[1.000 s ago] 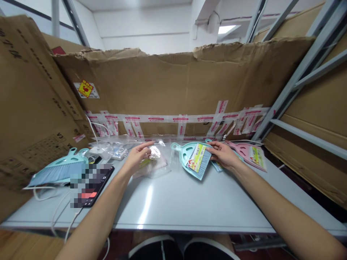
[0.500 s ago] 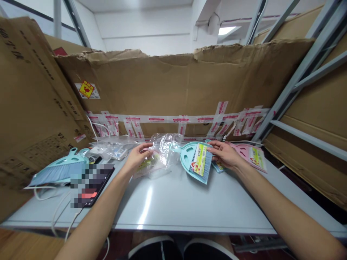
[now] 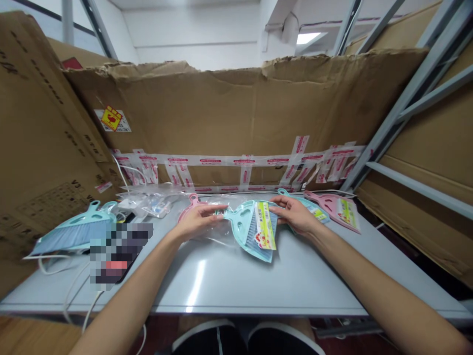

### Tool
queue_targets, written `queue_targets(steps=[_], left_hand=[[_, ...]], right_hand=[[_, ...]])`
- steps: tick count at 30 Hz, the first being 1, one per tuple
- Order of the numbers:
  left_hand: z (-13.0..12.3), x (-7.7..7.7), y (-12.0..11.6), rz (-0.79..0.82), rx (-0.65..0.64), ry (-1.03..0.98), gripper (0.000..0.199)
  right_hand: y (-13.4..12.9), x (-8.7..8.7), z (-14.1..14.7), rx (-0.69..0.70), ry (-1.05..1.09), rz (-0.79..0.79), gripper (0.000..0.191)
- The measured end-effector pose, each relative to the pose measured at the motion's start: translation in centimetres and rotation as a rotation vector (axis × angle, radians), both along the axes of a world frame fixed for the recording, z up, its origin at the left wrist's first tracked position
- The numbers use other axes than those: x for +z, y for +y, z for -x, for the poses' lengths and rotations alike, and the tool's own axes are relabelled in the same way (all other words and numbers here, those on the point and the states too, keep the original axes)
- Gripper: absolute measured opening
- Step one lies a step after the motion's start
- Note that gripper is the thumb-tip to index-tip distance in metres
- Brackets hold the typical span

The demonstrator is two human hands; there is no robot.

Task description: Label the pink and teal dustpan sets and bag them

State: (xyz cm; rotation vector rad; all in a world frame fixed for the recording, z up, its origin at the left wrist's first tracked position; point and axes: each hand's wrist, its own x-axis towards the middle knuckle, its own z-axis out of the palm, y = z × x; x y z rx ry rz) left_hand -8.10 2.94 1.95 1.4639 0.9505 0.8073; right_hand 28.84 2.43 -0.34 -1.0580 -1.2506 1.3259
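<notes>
A light-blue dustpan [image 3: 242, 227] with a small grey-blue brush and a yellow-green label card lies tilted across the middle, held between both hands. My right hand [image 3: 297, 214] pinches its right edge beside the card. At the handle end, my left hand [image 3: 199, 220] has its fingertips and thumb closed on the tip. Under and behind my left hand is a pink dustpan [image 3: 193, 200], partly hidden, with a clear plastic bag [image 3: 218, 235] about it. Behind my right hand lies another light-blue dustpan [image 3: 320, 214], partly covered by that hand.
Another pink dustpan [image 3: 334, 209] lies at the right of the grey table [image 3: 258, 291]. On the left are a blue dustpan with brush [image 3: 76, 231], a dark blurred device [image 3: 131, 251], white cables [image 3: 68, 296] and plastic bags [image 3: 157, 203]. A cardboard wall [image 3: 221, 113] stands behind.
The held blue dustpan has moved slightly left and down. My left hand has moved right onto its handle. More of the pink dustpan and the rear blue dustpan now shows.
</notes>
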Motion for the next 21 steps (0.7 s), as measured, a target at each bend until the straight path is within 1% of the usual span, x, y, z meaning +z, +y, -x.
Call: queue_targets(steps=[2,5,8,11,12,14,16,17,19,21], left_hand=[[-0.2,0.0,-0.1,-0.009,-0.025,0.011,0.052],[-0.3,-0.4,0.1,-0.034,-0.022,0.006,0.057],[-0.2,-1.1,0.4,-0.033,0.022,0.004,0.060],[-0.3,-1.5,0.8,0.010,0.085,-0.045,0.066],[-0.3,-1.6,0.9,0.028,0.106,-0.072,0.068],[-0.4,-1.5,1.0,0.057,0.156,-0.128,0.072],[-0.5,-1.4,1.0,0.061,0.200,-0.176,0.073],[-0.6,-1.4,1.0,0.052,0.213,-0.196,0.073],[-0.7,-1.3,0.9,0.018,0.231,-0.214,0.072],[-0.9,-1.3,0.7,-0.020,0.250,-0.189,0.073]], right_hand=[[-0.1,-0.1,0.4,0.014,0.017,0.011,0.050],[-0.2,-0.5,0.8,0.032,0.049,0.036,0.049],[-0.2,-0.7,1.0,0.031,0.107,0.089,0.046],[-0.4,-0.3,1.1,0.045,0.192,0.128,0.040],[-0.6,0.0,1.1,0.055,0.212,0.122,0.041],[-1.0,0.6,1.2,0.072,0.223,0.076,0.053],[-1.5,1.0,1.3,0.083,0.170,0.004,0.069],[-1.7,1.2,1.4,0.101,0.113,-0.027,0.071],[-1.9,1.3,1.5,0.164,-0.037,-0.057,0.066],[-2.0,1.1,1.7,0.219,-0.169,-0.060,0.063]])
